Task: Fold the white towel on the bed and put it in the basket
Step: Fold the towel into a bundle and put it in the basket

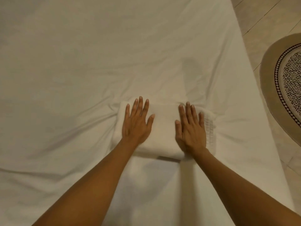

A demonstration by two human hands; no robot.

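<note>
Head view: the white towel (162,129) is shown folded into a compact rectangle on the bed (81,62), near its right edge. It is pressed flat by the left hand (136,126) and the right hand (190,132), whose fingers (140,105) are extended and spread, with nothing gripped. A waffle-textured border is exposed at the towel's right side. The layers may spring apart if the stack is lifted by one edge only. No basket is identified; a patterned round object (286,88) on the floor (260,18) is partly seen, so a blind reach could drop the bundle.
</note>
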